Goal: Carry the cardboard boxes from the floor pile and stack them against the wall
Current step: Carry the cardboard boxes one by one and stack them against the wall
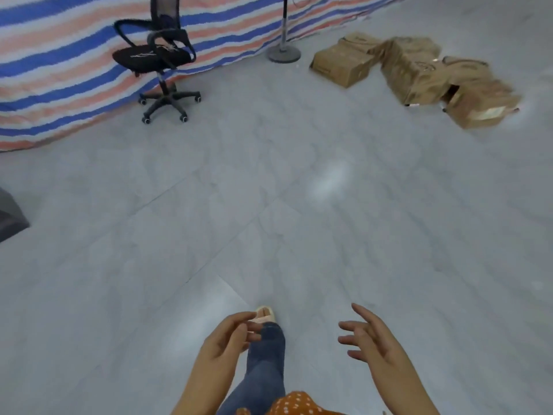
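Now our left hand (223, 339) and right hand (371, 339) hang loose and hold nothing; the boxes (416, 76) lie upper right, so we should walk over and grip one squarely underneath.

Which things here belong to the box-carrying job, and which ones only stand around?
For the job: cardboard boxes piled on the floor, left hand and right hand, both holding nothing.

Only standing around: office chair, round-based stand, striped tarp, dark object at the left edge.

Both empty hands, left hand (223, 339) and right hand (374, 339), hang relaxed, cardboard boxes (416, 73) well ahead
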{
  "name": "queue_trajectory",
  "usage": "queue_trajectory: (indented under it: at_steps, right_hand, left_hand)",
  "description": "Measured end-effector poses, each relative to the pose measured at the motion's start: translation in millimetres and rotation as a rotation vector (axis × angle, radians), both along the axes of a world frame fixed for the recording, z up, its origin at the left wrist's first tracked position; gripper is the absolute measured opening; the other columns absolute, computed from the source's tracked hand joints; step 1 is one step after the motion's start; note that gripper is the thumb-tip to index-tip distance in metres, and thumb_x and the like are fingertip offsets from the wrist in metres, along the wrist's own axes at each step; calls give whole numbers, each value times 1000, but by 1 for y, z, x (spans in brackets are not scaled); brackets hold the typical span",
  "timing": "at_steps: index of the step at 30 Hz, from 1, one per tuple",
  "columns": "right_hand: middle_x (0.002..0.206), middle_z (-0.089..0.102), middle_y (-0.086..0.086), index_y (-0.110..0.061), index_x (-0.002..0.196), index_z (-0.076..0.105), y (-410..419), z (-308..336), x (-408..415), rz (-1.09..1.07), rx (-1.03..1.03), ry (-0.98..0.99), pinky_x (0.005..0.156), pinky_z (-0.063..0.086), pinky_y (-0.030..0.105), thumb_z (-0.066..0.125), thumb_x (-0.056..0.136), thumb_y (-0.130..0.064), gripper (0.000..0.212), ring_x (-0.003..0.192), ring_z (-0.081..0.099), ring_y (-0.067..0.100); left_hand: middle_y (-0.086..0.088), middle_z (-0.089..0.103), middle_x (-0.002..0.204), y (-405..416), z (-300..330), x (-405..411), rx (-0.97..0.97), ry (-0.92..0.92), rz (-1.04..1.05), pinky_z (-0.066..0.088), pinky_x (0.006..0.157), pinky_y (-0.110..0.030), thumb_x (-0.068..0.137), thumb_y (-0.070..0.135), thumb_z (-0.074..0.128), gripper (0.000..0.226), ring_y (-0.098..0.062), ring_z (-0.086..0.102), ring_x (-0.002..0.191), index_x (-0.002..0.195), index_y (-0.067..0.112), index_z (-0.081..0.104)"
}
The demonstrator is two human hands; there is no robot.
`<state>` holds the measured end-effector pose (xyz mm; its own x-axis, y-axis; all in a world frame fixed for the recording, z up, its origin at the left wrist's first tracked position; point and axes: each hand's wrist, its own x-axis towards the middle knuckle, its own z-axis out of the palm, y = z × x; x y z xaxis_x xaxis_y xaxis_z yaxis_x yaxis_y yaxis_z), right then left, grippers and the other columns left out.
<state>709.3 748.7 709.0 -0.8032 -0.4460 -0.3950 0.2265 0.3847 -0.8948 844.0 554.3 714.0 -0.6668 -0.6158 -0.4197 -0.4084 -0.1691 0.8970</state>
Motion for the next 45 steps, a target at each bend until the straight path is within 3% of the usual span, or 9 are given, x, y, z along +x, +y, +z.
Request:
queue_trajectory:
  at_steps: [7, 11, 15, 21, 35, 45]
  right_hand:
    - [98, 72, -8, -33, 120, 56, -76, 15, -101, -260, -37, 93, 74, 57, 25, 45, 98, -14, 31, 89, 70, 9]
    - [99, 72, -6, -33, 120, 54, -111, 21, -149, -367, -44, 113, 72, 57, 18, 45, 98, -16, 29, 87, 70, 8]
    - [96, 73, -9, -33, 119, 55, -143, 25, -183, -401, -19, 105, 73, 58, 26, 44, 98, -18, 28, 88, 70, 10]
    - [105, 69, -1, -28, 122, 54, -204, 19, -254, -346, -7, 65, 85, 53, 39, 44, 98, -18, 28, 94, 68, 18]
    - [99, 70, -16, -41, 119, 51, -362, 27, -519, -148, -63, 140, 75, 51, 21, 45, 99, -24, 28, 91, 68, 3]
    - [99, 71, -13, -38, 120, 53, -438, -2, -667, -278, -37, 92, 80, 52, 27, 46, 98, -22, 28, 90, 68, 4]
  left_hand:
    - [-3, 73, 93, -123, 23, -124, -24, 96, -110, 53, 81, -32, 98, 2, 41, 30, -19, 70, 85, 100, 13, 69]
    - [-4, 74, 92, -186, 37, -184, -36, 128, -142, 52, 81, -31, 98, 3, 41, 29, -18, 69, 84, 101, 13, 68]
    - [-4, 73, 93, -226, 45, -228, -38, 164, -161, 51, 80, -30, 99, 4, 40, 29, -16, 70, 85, 102, 13, 68]
    - [-4, 74, 91, -275, 28, -283, -13, 125, -101, 52, 80, -32, 98, 3, 40, 29, -17, 70, 82, 101, 12, 68]
    - [0, 74, 93, -409, 28, -510, -64, 86, -20, 51, 79, -28, 99, 9, 42, 28, -14, 70, 86, 102, 17, 68]
    - [-2, 74, 88, -500, 7, -693, -77, 29, -115, 53, 79, -29, 99, 9, 41, 27, -17, 70, 84, 101, 14, 67]
